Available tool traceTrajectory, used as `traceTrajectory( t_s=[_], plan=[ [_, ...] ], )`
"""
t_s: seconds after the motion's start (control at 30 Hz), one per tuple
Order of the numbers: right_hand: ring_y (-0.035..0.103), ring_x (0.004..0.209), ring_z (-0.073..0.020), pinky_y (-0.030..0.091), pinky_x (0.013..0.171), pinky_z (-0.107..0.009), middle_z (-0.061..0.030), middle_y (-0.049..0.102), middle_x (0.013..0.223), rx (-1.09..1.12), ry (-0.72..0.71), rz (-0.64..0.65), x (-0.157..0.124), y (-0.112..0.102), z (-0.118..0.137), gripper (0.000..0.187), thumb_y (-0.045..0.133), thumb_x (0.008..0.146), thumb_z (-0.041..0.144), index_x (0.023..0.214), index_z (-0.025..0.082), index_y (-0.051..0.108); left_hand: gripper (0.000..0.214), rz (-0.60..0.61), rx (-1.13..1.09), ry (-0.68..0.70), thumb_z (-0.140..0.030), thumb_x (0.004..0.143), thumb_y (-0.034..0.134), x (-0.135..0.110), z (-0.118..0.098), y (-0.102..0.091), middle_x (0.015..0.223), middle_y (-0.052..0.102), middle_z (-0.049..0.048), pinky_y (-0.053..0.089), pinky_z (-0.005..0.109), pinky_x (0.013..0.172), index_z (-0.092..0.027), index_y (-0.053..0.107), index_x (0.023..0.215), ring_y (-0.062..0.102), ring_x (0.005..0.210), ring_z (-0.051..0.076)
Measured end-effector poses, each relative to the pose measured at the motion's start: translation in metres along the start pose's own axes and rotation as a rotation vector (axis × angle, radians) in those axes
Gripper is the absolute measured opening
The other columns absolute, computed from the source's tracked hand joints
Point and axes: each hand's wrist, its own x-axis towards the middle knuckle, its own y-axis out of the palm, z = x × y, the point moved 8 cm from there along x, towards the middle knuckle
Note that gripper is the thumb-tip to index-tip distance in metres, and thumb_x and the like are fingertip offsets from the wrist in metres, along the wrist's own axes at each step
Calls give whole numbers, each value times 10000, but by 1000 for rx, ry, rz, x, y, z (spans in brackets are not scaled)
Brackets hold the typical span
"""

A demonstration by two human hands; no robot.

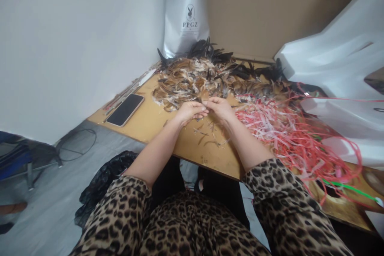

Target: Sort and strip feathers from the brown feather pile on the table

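My left hand point(192, 113) and my right hand point(219, 108) meet over the near side of the table, fingertips pinched together. A small brown feather point(205, 95) seems to stick up at the fingertips, though its base is hidden by the fingers. Just beyond both hands spreads a large pile of brown, cream and black feathers point(183, 76). Several thin loose feathers point(207, 134) lie on the wood below my hands. To the right of my right hand is a tangled heap of red and pale pink ribbon strips point(288, 136).
A dark-screened phone point(125, 110) lies at the table's left edge point(141, 130). A white printed bag point(186, 16) stands behind the feathers. White plastic sheeting point(327, 56) rises at the right. A green strip point(351, 188) lies near a hole in the tabletop. A black plastic bag point(105, 176) is on the floor.
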Motion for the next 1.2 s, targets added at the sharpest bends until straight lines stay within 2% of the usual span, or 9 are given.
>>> traceTrajectory(
  t_s=[0.13, 0.27, 0.43, 0.6, 0.7, 0.8, 0.97, 1.07, 1.2],
  plan=[
    [511, 523, -94, 415, 565, -249, 37, 590, 545, 26, 8, -42, 0, -1, -1, 303, 788, 467, 376, 601, 174, 607, 222, -26, -12, 5, -225, 665, 711, 1, 0, -1, 734, 687, 79, 484, 165, 563, -86, 656, 829, 635, 606, 89],
    [512, 519, -95, 408, 551, -248, 35, 584, 548, 57, 10, -18, 0, 2, -2, 299, 785, 475, 375, 603, 175, 604, 209, -31, -19, 1, -225, 665, 713, -1, -1, -2, 721, 683, 78, 482, 164, 541, -86, 653, 809, 639, 598, 98],
    [554, 590, -121, 439, 611, -279, 4, 635, 654, 36, -52, -10, 1, 2, 5, 313, 760, 512, 404, 699, 185, 639, 167, -25, -205, -43, -173, 700, 685, 0, -1, -5, 786, 683, 83, 482, 155, 535, -82, 647, 834, 650, 626, 101],
    [572, 731, -162, 443, 720, -312, -30, 644, 790, -366, -388, -54, -9, 3, 31, 246, 673, 651, 385, 812, 201, 644, 82, -63, -434, -94, -69, 756, 585, 3, 1, -11, 741, 673, 54, 466, 131, 537, -98, 630, 819, 633, 630, 75],
    [553, 808, -193, 408, 783, -340, -57, 631, 836, -752, -617, -13, -22, 18, 45, 183, 579, 758, 350, 848, 197, 628, 72, -79, -490, -104, -68, 762, 571, 4, 4, -13, 725, 666, 42, 473, 147, 581, -101, 625, 798, 612, 620, 62],
    [525, 853, -222, 356, 811, -359, -78, 621, 853, -1070, -758, 20, -31, 32, 49, 169, 523, 806, 322, 864, 182, 598, 89, -73, -506, -112, -91, 744, 603, 4, 6, -12, 763, 669, 39, 477, 173, 612, -109, 627, 828, 612, 645, 68],
    [491, 844, -240, 315, 779, -354, -87, 596, 836, -1278, -806, -29, -33, 36, 48, 168, 486, 827, 336, 847, 185, 557, 110, -66, -491, -154, -118, 714, 648, 1, 9, -9, 765, 672, 24, 490, 228, 713, -136, 629, 821, 621, 674, 81],
    [489, 827, -236, 310, 771, -349, -80, 588, 817, -1279, -806, -52, -32, 35, 47, 158, 490, 826, 334, 834, 188, 550, 122, -55, -467, -164, -123, 696, 671, -1, 8, -7, 765, 674, 24, 489, 243, 748, -140, 630, 810, 628, 693, 87],
    [501, 821, -226, 318, 769, -346, -73, 590, 802, -1212, -769, -73, -30, 30, 46, 146, 521, 810, 325, 801, 185, 557, 137, -41, -429, -155, -124, 681, 688, -1, 6, -5, 756, 674, 38, 494, 230, 709, -126, 631, 806, 634, 682, 94]
  ],
)
